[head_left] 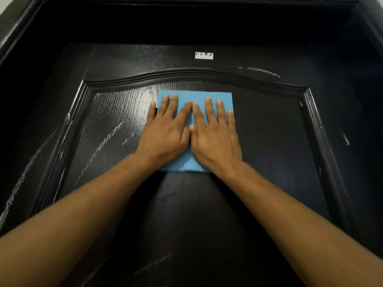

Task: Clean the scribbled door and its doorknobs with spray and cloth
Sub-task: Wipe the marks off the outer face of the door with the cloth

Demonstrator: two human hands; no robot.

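A folded blue cloth (215, 98) lies flat against the upper part of the black wood-grain door's (269, 141) recessed panel. My left hand (165, 133) and my right hand (215, 137) press on it side by side, fingers straight and spread. White chalk-like scribbles (103, 141) streak the panel and frame to the left of the cloth. Fainter marks (263, 71) sit above the arched moulding at the right. No doorknob or spray bottle is in view.
A small white label (204, 55) with black letters is stuck above the arched moulding (186, 74). The dark door frame (16, 27) borders the top and left. More scribbles (151, 266) run along the lower panel and short ones (345, 139) on the right stile.
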